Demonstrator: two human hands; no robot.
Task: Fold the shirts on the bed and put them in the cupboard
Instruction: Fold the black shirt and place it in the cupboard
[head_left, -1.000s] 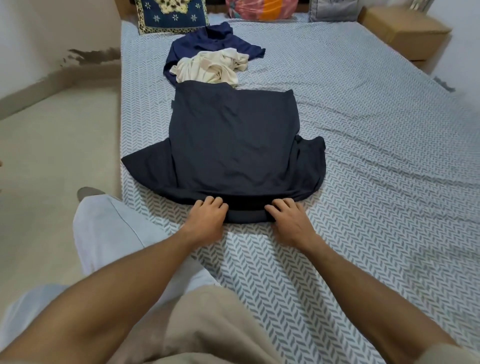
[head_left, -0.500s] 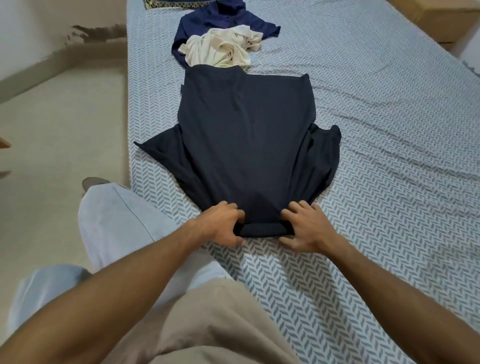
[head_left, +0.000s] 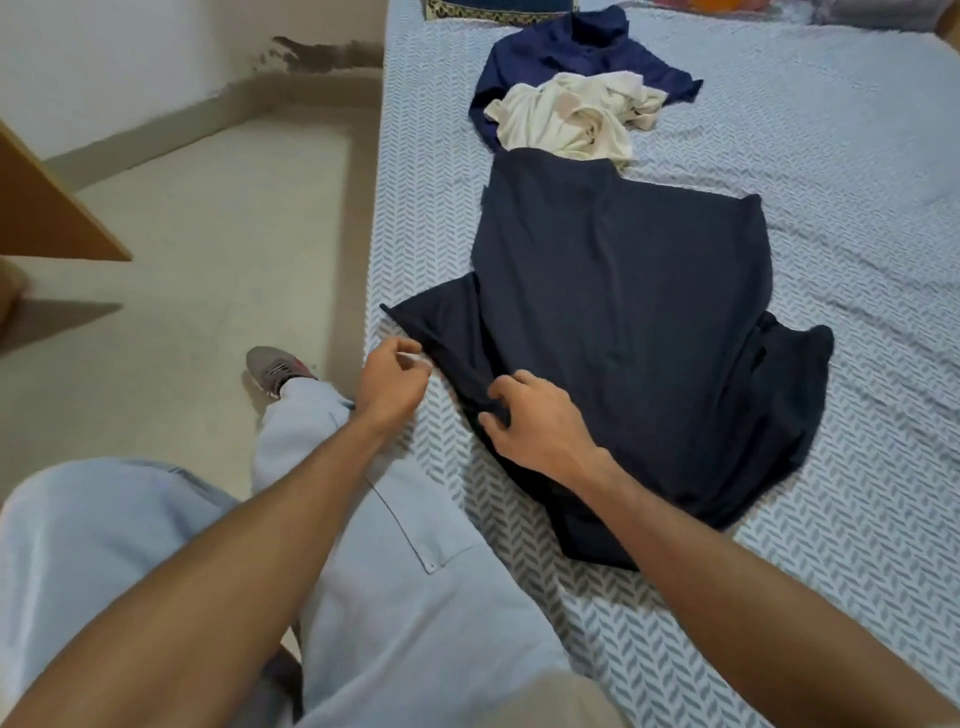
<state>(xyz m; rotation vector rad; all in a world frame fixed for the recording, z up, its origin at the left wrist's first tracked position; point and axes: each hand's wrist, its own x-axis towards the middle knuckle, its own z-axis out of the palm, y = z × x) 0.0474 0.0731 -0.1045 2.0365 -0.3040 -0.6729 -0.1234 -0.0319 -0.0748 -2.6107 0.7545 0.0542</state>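
Lying near the left edge of the bed (head_left: 779, 545), the dark shirt (head_left: 623, 322) runs its long axis from the person toward the head of the bed, its left sleeve splayed toward that edge. The right hand (head_left: 540, 421) pinches the sleeve's lower hem with curled fingers. The left hand (head_left: 389, 379), nearer the sleeve tip and just beside it, has its fingers curled, and whether they hold cloth I cannot tell.

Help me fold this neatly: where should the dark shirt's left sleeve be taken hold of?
Judging by its pose, pinch the sleeve of the dark shirt along its near hem, coming from the bed's left edge. It lies flat, fanned outward, its hem free beside the left hand.
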